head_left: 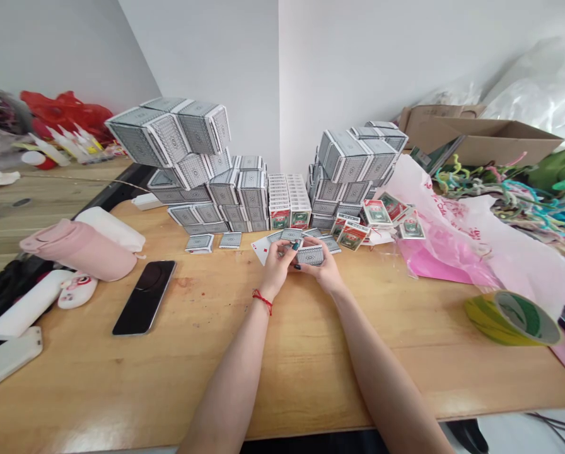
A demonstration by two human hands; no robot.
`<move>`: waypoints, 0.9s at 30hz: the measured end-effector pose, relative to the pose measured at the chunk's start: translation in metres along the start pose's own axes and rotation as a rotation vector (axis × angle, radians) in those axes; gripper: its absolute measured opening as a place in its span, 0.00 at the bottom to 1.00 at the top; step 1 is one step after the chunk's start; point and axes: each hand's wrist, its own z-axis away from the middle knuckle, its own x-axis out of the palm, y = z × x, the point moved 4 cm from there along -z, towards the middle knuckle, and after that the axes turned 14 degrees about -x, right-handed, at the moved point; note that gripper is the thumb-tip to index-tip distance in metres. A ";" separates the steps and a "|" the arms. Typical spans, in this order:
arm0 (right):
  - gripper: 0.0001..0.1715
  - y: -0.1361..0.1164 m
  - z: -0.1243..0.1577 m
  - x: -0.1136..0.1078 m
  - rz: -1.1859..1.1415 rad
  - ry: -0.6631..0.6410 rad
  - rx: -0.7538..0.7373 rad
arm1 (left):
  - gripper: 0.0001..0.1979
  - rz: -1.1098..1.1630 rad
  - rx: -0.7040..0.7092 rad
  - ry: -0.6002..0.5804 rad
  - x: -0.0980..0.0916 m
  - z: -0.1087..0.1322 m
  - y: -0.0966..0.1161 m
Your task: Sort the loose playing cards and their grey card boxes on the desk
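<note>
Both my hands meet at the middle of the table over playing cards with grey patterned backs. My left hand (276, 265) is closed, with thumb and fingers pinching at the cards from the left. Closed from the right, my right hand (328, 270) grips a playing card (310, 255) whose back faces me; how many cards are in it I cannot tell. A face-up ace of diamonds (262, 250) lies just left of my left hand. Loose cards (330, 243) lie behind my right fingers. Small card piles (199, 243) rest farther left.
Stacked blocks built from cards rise at the left (192, 170) and right (351, 164), with rows of card boxes (289, 198) between. Loose card boxes (377, 213) sit beside pink plastic (438, 258). A phone (144, 296), pink bottle (77, 249) and tape roll (509, 318) lie around.
</note>
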 end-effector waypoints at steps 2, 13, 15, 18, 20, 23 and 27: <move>0.36 -0.003 0.000 0.000 0.059 0.008 -0.029 | 0.19 0.006 -0.063 -0.049 0.002 0.001 -0.002; 0.30 -0.014 -0.002 -0.005 0.129 -0.003 -0.081 | 0.14 0.252 -0.376 -0.334 0.008 0.006 -0.003; 0.31 -0.012 -0.002 -0.006 0.074 0.001 -0.041 | 0.12 0.289 -0.426 -0.399 0.009 0.009 -0.003; 0.31 -0.010 -0.002 -0.007 0.058 0.021 -0.029 | 0.11 0.318 -0.449 -0.438 0.008 0.010 -0.004; 0.31 -0.009 -0.003 -0.008 0.079 0.044 -0.040 | 0.11 0.321 -0.436 -0.449 0.008 0.010 -0.003; 0.32 -0.003 -0.004 -0.011 0.121 0.091 -0.044 | 0.12 0.289 -0.375 -0.454 0.007 0.009 -0.001; 0.36 0.009 -0.005 -0.017 0.138 0.203 -0.010 | 0.18 0.215 -0.224 -0.426 0.008 0.006 0.005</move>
